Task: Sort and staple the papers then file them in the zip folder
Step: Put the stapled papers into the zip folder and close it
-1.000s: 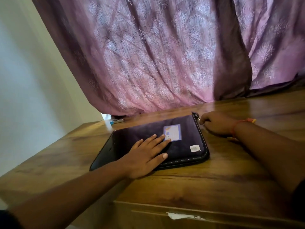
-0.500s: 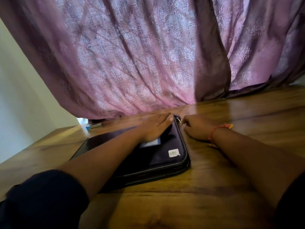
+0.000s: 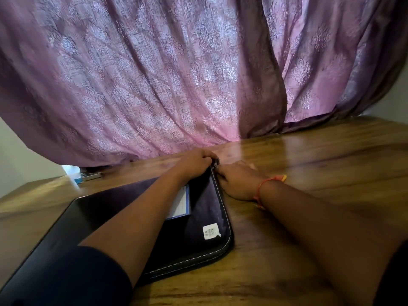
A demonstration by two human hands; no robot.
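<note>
Change: left hand [image 3: 194,163] has moved from the folder's face to its far right corner.
Folder: zip folder [image 3: 205,208] lies flat, closed, near the table's [image 3: 320,155] front edge.
Fingers: left curled on that corner; right hand [image 3: 237,181] pinches the zipper pull [image 3: 215,164].
Relation: zip track runs toward the person from the right hand.

Zip folder [image 3: 205,217] lies on table [image 3: 309,162], before curtain [image 3: 154,85].

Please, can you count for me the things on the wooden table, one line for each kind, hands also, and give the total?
Zip folder: 1
Labels on the folder: 2, a blue-edged one and a small white one
Stapler-like thing with a blue part, at the far left edge: 1
Hands at the folder's far corner: 2, left hand and right hand
Total: 6
</note>
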